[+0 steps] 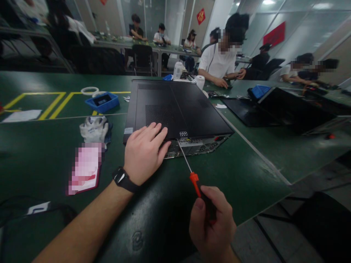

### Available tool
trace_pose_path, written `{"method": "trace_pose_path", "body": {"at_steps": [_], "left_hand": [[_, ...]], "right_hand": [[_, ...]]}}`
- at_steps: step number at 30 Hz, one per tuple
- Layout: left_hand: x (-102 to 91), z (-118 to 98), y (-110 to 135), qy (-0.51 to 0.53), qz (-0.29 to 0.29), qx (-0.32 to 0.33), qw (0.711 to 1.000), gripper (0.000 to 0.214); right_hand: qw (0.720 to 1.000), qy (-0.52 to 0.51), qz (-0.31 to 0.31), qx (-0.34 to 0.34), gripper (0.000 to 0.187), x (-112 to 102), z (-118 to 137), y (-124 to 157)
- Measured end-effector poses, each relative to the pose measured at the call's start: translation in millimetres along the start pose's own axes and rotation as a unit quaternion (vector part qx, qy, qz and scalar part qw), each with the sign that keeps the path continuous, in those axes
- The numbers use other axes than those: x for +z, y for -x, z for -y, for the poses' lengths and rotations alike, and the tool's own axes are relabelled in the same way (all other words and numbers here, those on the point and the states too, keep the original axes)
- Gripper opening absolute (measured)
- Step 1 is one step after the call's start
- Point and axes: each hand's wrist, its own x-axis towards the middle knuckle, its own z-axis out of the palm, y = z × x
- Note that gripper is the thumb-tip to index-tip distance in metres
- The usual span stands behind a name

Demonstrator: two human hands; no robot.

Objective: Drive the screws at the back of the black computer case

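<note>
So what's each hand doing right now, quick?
Left hand: open, resting on the black computer case.
Right hand: closed around the screwdriver.

The left hand covers part of the near edge of the case; the right hand hides much of the screwdriver, whose tip is too small to tell. Pixels blur most of the phone.
</note>
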Motion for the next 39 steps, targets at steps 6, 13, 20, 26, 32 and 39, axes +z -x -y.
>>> {"method": "trace_pose_path", "body": {"at_steps": [6,13,20,26,32,39], "left_hand": [[0.6,-0.3,-0.3,-0.004,-0.001,-0.003,1.0,0.037],[-0.4,-1.3,0.3,0.004,0.003,-0.012,1.0,0.037],[-2.2,-2.5,-0.3,0.019,0.016,-0.022,0.999,0.038],[-1.7,-2.7,0.2,0.018,0.016,-0.023,0.999,0.038],[-1.1,-2.8,-0.3,0.008,0.011,-0.02,1.0,0.038],[-1.3,-2.9,0.2,0.007,0.013,-0.018,1.0,0.038]], "right_hand": [[1.0,-0.014,0.005,0.011,0.042,-0.5,-4.6,6.3],[1.0,-0.01,0.0,0.02,0.042,1.0,-4.9,7.9],[0.998,-0.064,0.004,-0.007,0.047,1.2,-8.8,3.3],[1.0,-0.013,-0.001,0.012,0.043,-0.9,-8.9,8.2],[0.997,-0.078,0.006,0.003,0.049,2.5,-10.0,6.5],[0.999,-0.036,0.001,0.008,0.046,2.2,-12.0,9.4]]}}
